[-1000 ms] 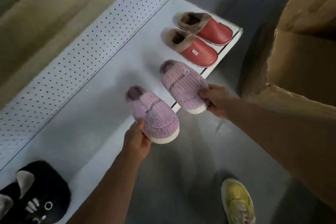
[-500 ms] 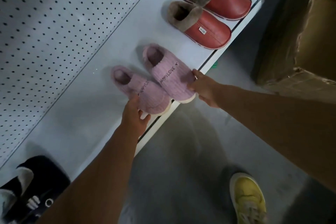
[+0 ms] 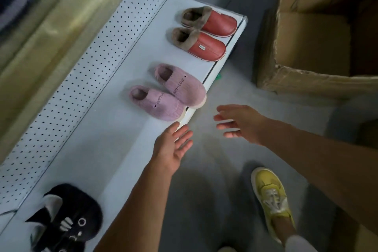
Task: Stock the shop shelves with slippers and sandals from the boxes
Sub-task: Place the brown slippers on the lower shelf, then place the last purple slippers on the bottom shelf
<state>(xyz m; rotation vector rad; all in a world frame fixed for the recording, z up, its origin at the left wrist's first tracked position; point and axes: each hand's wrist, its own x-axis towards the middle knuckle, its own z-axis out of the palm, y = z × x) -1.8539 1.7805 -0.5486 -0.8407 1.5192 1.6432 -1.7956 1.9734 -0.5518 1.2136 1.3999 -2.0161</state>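
Both hands hold nothing: the left hand (image 3: 173, 145) hangs over the front edge of the shelf (image 3: 106, 141) with its fingers straight and spread, palm showing, and the right hand (image 3: 242, 124) floats over the grey floor (image 3: 204, 200) just beside it, fingers loosely extended and apart. Neither touches any footwear. Just beyond the left fingertips sit two pink slippers (image 3: 169, 93), side by side on the white shelf, toes at the front lip and openings toward the perforated back panel (image 3: 67, 96); each carries a line of small lettering along its top. Farther along the same shelf stand two red slippers (image 3: 205, 33) with brown fleecy collars, also paired and touching. At the near end lies one black fluffy slipper (image 3: 69, 219) with a white face pattern. One open cardboard box (image 3: 315, 35) stands on the floor beside the shelf's far end, and one yellow shoe (image 3: 272, 198), on the person's foot, is planted below the right arm.
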